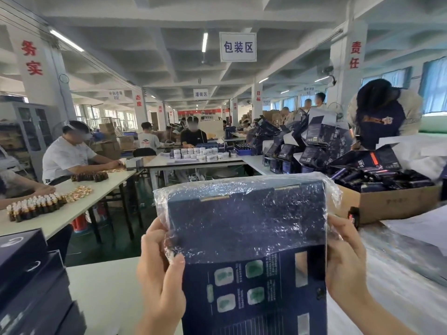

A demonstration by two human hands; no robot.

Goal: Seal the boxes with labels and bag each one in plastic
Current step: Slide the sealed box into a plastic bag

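Below and to the left of the dark blue box spreads a white table, over which the box is held up in the air, upright, its printed face toward the camera. Behind the box on its right sits a brown cardboard carton, heaped with dark packs. Well to the left of the box, at the table's near corner, stands a stack of dark boxes. The box itself fills the lower middle of the view. A clear plastic bag is drawn over its upper half; the crinkled film ends partway down the box's face and leaves the lower half bare. The left hand grasps the box's left edge, the thumb pressing the bag's lower rim against the face. The right hand clasps the box's right edge, its fingers curled round the side over the film.
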